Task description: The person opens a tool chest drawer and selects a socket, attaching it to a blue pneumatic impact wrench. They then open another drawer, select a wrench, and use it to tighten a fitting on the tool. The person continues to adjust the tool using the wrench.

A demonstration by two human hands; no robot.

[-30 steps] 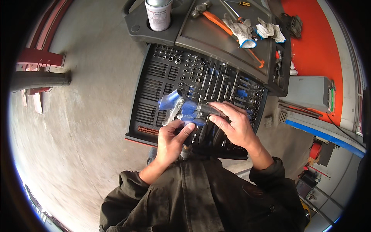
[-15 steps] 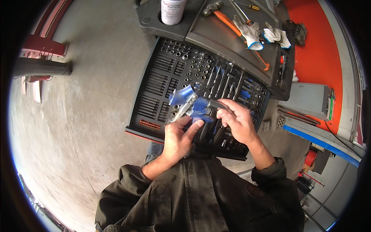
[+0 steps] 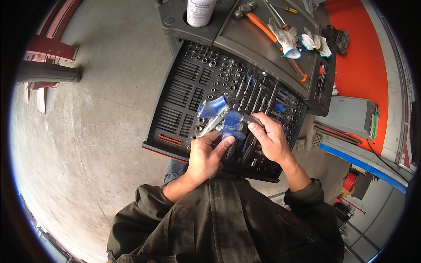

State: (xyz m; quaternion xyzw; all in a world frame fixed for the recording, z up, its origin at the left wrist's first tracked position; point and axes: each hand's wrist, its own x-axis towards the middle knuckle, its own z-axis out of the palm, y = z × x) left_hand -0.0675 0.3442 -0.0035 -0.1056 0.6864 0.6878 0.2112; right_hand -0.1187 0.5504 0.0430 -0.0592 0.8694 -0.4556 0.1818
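Above the open drawer, my left hand (image 3: 202, 158) is closed, thumb and fingers pinching a blue cloth (image 3: 231, 124) and a silver metal bar (image 3: 216, 120) with round marks near its far end. The cloth is bunched around part of what I hold, with one flap spreading up to the left. My right hand (image 3: 271, 139) is closed around a dark grey cylindrical handle (image 3: 249, 119) that runs into the cloth from the right. How the handle and the silver bar join is hidden by the cloth.
The black tool drawer (image 3: 154, 141) holds sockets, bits and ratchets in fitted slots. On the cart top (image 3: 245, 39) lie an orange-handled hammer (image 3: 258, 24), work gloves (image 3: 287, 41) and an orange hooked bar (image 3: 299, 70). A white canister (image 3: 199, 13) stands in a holder. A blue-edged bench (image 3: 364, 160) is at right.
The blue cloth and silver bar have moved slightly to the right, partly along with a small shift of the whole view. Both hands keep their hold.
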